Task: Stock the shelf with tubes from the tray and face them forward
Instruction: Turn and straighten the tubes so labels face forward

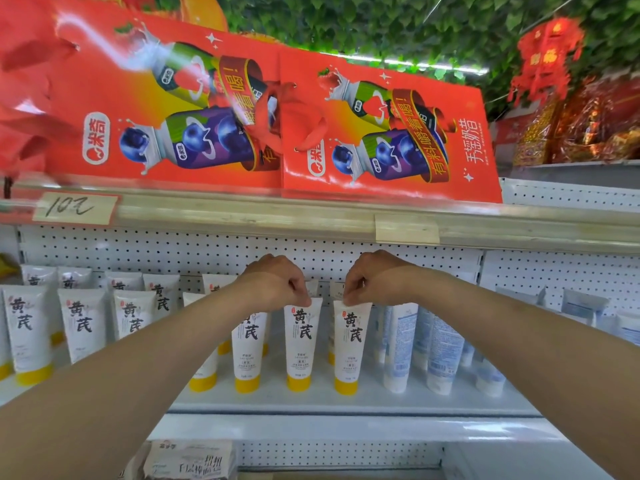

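Observation:
Several white tubes with yellow caps and black characters stand cap-down on the white shelf [346, 401]. My left hand [277, 282] pinches the top edge of one tube [301, 344] at the shelf's front. My right hand [374, 277] pinches the top edge of the neighbouring tube [349, 348] just to its right. Both tubes stand upright with their labels facing me. More of the same tubes [81, 327] fill the shelf's left side in rows. The tray is not in view.
White and blue tubes [440, 355] stand right of the held pair. A pegboard back wall [207, 247] closes the shelf. Red drink cartons [381, 133] lie on the shelf above, with a "10" price tag [74, 207]. Packaged goods [190, 460] sit on the shelf below.

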`<state>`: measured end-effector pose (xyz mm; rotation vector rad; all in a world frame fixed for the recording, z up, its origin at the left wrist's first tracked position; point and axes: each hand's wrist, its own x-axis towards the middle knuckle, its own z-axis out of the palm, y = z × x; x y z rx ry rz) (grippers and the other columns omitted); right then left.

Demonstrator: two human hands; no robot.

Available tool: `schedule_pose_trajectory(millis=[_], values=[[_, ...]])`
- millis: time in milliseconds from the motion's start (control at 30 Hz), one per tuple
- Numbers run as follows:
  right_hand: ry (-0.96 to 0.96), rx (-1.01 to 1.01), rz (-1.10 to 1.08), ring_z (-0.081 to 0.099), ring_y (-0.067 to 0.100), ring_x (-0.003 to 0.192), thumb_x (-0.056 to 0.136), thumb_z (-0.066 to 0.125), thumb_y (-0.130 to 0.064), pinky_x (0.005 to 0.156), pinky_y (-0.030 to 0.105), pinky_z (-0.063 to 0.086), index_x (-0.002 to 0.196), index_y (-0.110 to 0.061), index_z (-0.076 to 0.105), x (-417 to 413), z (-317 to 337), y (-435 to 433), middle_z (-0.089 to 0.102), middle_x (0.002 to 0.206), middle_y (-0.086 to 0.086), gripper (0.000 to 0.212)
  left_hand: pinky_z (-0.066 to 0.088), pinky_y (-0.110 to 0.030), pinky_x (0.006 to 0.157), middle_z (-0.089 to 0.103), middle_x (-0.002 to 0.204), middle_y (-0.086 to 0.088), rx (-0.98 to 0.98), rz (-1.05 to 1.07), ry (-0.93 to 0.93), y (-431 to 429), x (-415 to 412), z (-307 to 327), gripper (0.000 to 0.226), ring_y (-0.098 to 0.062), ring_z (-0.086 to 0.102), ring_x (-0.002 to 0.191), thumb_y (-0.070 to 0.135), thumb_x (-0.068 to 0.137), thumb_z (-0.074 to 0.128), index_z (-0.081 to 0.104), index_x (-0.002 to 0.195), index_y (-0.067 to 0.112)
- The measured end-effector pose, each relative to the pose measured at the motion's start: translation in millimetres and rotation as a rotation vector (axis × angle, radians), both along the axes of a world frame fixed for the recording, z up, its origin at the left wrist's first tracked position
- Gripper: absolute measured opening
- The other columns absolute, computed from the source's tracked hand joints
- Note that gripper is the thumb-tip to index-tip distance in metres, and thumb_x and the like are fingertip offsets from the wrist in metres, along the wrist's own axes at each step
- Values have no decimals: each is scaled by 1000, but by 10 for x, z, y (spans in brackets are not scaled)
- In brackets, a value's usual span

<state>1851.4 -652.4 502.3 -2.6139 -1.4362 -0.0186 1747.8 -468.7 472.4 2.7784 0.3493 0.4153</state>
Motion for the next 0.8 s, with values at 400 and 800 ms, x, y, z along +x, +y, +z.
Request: schedule_pose_trajectory(millis=[400, 800], values=[[59, -44, -17, 62, 23, 87, 95, 49, -52, 81, 34, 49, 97, -23, 72, 308, 82, 137, 69, 100, 5, 37, 41, -41, 103, 66, 114, 5, -9, 2, 73, 207, 286, 98, 52, -19, 38, 130, 69, 89, 37, 71, 100, 32], [179, -58, 14, 61, 17, 97, 93, 55, -17, 87, 29, 49, 107, -19, 75, 487, 31, 356, 69, 104, -4, 24, 46, -24, 83, 73, 91, 6, -182, -38, 108, 99, 481, 149, 45, -8, 62, 87, 52, 97, 42, 76, 99, 23]])
